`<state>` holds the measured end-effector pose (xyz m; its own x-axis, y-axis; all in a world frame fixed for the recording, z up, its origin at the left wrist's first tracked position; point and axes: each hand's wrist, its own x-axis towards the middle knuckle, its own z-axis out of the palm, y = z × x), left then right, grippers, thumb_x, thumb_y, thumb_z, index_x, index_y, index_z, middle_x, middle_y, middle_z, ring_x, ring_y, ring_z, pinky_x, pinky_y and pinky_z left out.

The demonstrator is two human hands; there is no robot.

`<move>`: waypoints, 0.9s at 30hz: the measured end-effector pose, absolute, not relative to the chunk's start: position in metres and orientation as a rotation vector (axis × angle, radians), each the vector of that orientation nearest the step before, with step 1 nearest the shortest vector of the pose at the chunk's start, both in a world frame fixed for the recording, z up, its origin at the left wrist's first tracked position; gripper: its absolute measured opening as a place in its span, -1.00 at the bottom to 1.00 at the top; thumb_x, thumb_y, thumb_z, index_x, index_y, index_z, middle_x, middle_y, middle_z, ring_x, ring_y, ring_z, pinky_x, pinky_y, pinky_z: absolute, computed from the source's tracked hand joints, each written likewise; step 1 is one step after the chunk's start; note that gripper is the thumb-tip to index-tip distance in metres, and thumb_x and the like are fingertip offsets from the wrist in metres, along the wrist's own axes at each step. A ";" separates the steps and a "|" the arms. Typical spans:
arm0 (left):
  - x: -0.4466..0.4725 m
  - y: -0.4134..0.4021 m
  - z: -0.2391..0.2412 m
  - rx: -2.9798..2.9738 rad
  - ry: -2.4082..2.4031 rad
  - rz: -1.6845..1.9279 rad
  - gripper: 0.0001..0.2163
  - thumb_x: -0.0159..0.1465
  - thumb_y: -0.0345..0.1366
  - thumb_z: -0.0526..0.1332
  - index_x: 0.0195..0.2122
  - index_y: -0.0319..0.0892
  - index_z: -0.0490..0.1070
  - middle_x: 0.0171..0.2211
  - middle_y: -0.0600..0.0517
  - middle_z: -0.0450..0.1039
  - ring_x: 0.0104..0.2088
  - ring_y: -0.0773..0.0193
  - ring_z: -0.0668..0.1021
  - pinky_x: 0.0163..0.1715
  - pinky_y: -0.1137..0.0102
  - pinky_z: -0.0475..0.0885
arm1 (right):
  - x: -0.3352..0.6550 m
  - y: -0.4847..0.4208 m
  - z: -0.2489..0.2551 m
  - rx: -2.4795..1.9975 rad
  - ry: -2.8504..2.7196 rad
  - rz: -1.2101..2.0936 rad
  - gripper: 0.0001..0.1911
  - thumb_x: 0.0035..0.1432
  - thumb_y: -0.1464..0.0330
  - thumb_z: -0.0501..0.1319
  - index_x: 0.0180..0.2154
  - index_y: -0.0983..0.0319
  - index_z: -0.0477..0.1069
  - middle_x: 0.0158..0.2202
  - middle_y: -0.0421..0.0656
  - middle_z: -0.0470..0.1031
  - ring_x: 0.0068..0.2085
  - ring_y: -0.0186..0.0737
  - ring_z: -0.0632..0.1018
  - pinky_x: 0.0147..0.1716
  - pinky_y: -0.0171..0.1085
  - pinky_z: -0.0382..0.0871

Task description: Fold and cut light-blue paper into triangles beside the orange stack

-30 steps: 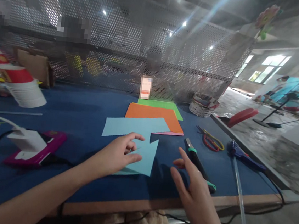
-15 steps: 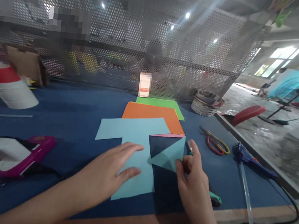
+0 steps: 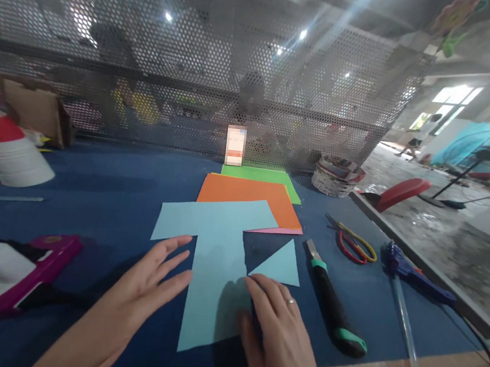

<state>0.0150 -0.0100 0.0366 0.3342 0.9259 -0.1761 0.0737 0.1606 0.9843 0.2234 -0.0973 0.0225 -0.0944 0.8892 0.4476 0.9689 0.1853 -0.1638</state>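
Note:
A T-shaped sheet of light blue paper [image 3: 215, 274] lies flat on the dark blue table. My left hand [image 3: 151, 281] is beside its left edge, fingers spread, holding nothing. At the sheet's right edge is my right hand [image 3: 271, 326], palm down with fingers stretched; its thumb is partly in shadow. Just beyond those fingertips lies a loose triangle of light blue paper [image 3: 282, 266]. Under the top of the T, orange paper [image 3: 244, 192] is stacked over pink and yellow sheets, with green paper [image 3: 261, 175] behind.
To the right lie a utility knife [image 3: 333, 303], scissors [image 3: 355, 244] and a blue glue gun [image 3: 419, 275] with a clear stick and cord. A basket [image 3: 337, 176] stands by the mesh screen [image 3: 188, 61]. On the left are a magenta device [image 3: 58, 245] and white cups [image 3: 15, 159].
My right hand has let go of the blue triangle and moved left and down to the T-shaped sheet. My left hand has come off the sheet to its left side.

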 end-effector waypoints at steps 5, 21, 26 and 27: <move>0.019 -0.009 0.041 0.884 0.936 0.885 -0.59 0.23 -0.10 0.27 0.08 -0.01 0.28 0.32 0.06 0.06 0.28 0.04 0.25 0.01 0.16 0.53 | 0.225 -0.099 0.009 -1.707 -2.217 -0.304 -0.47 0.15 0.48 0.06 0.18 0.38 0.27 0.16 0.02 0.42 0.09 0.01 0.49 -0.05 -0.10 0.52; 0.024 -0.011 0.041 1.366 0.924 0.497 -0.38 0.24 0.08 0.18 0.26 0.00 0.06 -0.06 -0.04 0.45 -0.05 0.11 0.50 -0.03 0.22 0.41 | 0.233 -0.097 0.018 -1.636 -2.191 -0.290 -0.55 0.21 0.40 0.07 0.12 0.36 0.35 0.06 -0.02 0.52 0.01 -0.07 0.57 -0.11 -0.16 0.56; 0.021 -0.007 0.031 1.501 0.974 0.386 -0.42 0.24 0.15 0.13 0.24 0.06 0.18 -0.01 0.00 0.42 0.08 0.07 0.43 0.08 0.19 0.33 | 0.244 -0.098 0.020 -1.754 -2.148 -0.548 -0.60 0.30 0.38 -0.01 0.01 0.41 0.46 0.02 0.09 0.54 -0.03 0.04 0.59 -0.14 -0.03 0.59; 0.019 -0.006 0.030 1.508 0.988 0.388 -0.43 0.24 0.15 0.12 0.23 0.09 0.20 -0.01 0.01 0.42 0.09 0.08 0.42 0.10 0.20 0.32 | 0.247 -0.098 0.018 -1.788 -2.142 -0.607 -0.59 0.31 0.36 -0.02 -0.02 0.43 0.48 0.01 0.11 0.54 -0.04 0.07 0.60 -0.16 0.00 0.59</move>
<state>0.0187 -0.0059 0.0298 0.5792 0.7590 -0.2976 0.3543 0.0945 0.9304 0.2467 -0.0976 0.0181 -0.1914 0.8604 0.4723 0.9803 0.1436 0.1356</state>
